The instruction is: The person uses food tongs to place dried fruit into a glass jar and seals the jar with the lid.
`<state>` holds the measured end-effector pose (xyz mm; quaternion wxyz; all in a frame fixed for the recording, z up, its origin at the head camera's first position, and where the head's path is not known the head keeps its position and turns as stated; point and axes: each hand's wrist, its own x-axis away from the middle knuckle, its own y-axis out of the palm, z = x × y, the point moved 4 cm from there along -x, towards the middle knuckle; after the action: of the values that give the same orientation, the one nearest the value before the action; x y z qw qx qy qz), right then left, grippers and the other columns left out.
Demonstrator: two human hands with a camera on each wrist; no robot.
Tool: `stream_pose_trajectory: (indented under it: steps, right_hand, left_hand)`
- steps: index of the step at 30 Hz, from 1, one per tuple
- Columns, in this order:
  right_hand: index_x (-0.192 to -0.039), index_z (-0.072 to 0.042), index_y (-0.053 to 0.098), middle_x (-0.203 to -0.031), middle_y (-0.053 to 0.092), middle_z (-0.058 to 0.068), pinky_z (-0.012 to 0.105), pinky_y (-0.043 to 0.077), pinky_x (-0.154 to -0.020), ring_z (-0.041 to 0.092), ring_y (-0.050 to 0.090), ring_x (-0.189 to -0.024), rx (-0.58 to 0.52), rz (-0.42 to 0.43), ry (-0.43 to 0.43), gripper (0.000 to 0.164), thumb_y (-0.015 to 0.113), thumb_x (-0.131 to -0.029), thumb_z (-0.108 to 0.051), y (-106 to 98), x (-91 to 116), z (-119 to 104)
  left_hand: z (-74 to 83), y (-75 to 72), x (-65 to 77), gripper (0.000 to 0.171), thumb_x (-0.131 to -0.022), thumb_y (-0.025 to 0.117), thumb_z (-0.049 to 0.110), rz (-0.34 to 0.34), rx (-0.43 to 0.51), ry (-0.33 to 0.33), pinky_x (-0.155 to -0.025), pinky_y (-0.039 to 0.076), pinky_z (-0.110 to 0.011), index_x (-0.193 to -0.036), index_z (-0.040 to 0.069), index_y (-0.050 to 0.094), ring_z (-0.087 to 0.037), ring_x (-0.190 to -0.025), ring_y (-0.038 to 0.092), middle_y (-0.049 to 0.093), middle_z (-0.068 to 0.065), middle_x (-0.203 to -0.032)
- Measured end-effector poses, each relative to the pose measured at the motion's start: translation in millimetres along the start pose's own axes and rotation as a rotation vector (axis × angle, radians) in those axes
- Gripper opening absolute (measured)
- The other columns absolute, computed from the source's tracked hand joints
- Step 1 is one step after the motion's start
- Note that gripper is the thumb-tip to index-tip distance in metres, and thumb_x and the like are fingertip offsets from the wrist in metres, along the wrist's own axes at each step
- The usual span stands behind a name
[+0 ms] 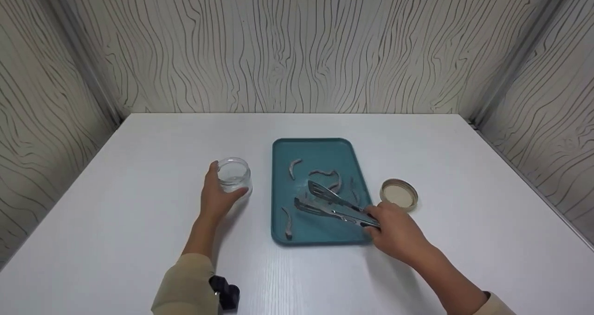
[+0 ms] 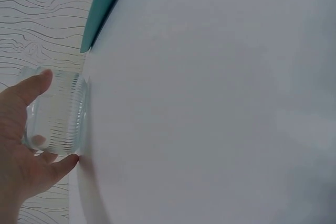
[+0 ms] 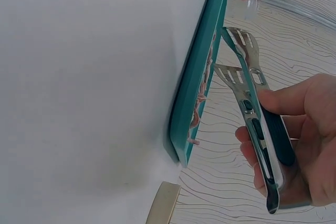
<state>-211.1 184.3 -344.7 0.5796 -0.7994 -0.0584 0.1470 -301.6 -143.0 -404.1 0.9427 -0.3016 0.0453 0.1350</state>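
My left hand (image 1: 217,196) holds a clear glass jar (image 1: 237,181) from its left side, thumb and fingers around the wall. In the left wrist view the ribbed jar (image 2: 59,111) stands upright at the table surface. My right hand (image 1: 397,229) grips metal tongs (image 1: 336,206) by the handles, their slotted heads spread apart over the teal tray (image 1: 320,234). Several thin, greyish-pink, worm-like strips (image 1: 288,224) lie scattered on the tray. Between the heads of the tongs (image 3: 247,87) nothing is held in the right wrist view.
A round lid (image 1: 399,194) lies with its inside up, just right of the tray. White tabletop (image 1: 139,189) surrounds these things, and a wood-patterned wall (image 1: 297,50) stands behind. A dark strap-like piece (image 1: 225,292) sits at the left sleeve.
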Motion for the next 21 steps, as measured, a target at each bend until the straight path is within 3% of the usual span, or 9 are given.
stream_pose_trajectory:
  steps: [10, 21]
  right_hand:
    - [-0.097, 0.000, 0.061, -0.076, 0.053, 0.002, 0.030, 0.042, -0.059, 0.013, 0.046, -0.068, 0.001, 0.012, 0.006, 0.029, 0.068, -0.070, -0.007, 7.5, -0.9, -2.6]
    - [-0.091, -0.005, 0.062, -0.067, 0.048, -0.002, 0.027, 0.035, -0.050, 0.012, 0.041, -0.060, 0.011, 0.020, -0.026, 0.022, 0.068, -0.069, -0.004, 7.7, 0.6, -6.3]
  left_hand:
    - [0.4, 0.4, -0.2, 0.094, -0.067, 0.073, 0.022, -0.003, 0.001, 0.008, -0.100, 0.018, -0.043, -0.136, 0.004, 0.013, -0.031, -0.125, 0.019, 0.020, -0.018, -0.138]
    - [1.4, -0.6, 0.7, 0.095, -0.067, 0.073, 0.024, -0.002, 0.000, 0.000, -0.100, 0.018, -0.041, -0.137, 0.004, 0.012, -0.030, -0.125, 0.019, 0.021, -0.017, -0.138]
